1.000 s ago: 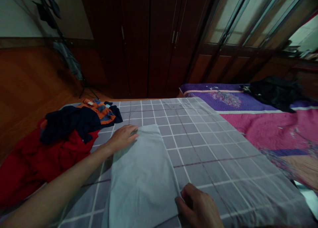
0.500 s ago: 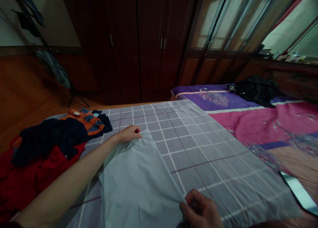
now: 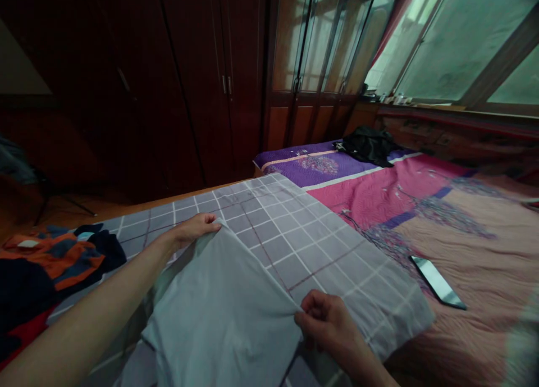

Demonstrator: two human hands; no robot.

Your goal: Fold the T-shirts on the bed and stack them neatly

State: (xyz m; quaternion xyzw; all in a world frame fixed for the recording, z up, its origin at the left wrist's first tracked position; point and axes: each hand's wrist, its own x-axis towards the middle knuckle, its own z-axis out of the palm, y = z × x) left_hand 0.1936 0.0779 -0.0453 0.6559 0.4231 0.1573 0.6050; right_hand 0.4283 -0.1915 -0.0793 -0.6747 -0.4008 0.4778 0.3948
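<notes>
A pale grey-green cloth [image 3: 227, 308] hangs between my two hands, partly lifted off a grey checked sheet [image 3: 286, 224]. Its far corner is pinched in the fingers of my left hand [image 3: 197, 228]. At the right edge of the cloth, my right hand [image 3: 326, 322] pinches the fabric between thumb and fingers. The lower part of the cloth spreads toward the bottom of the view, where it runs out of frame.
Orange, navy and red clothes [image 3: 63, 258] lie at the left. On the right, a bed with a patterned cover [image 3: 463, 252] holds a phone [image 3: 438, 282] and a black garment [image 3: 368, 145]. Dark wardrobes [image 3: 193, 83] stand behind.
The view has turned to the right, so the clothes pile sits farther left. The cloth's near part has been raised off the sheet, and my right hand appears higher, still pinching it.
</notes>
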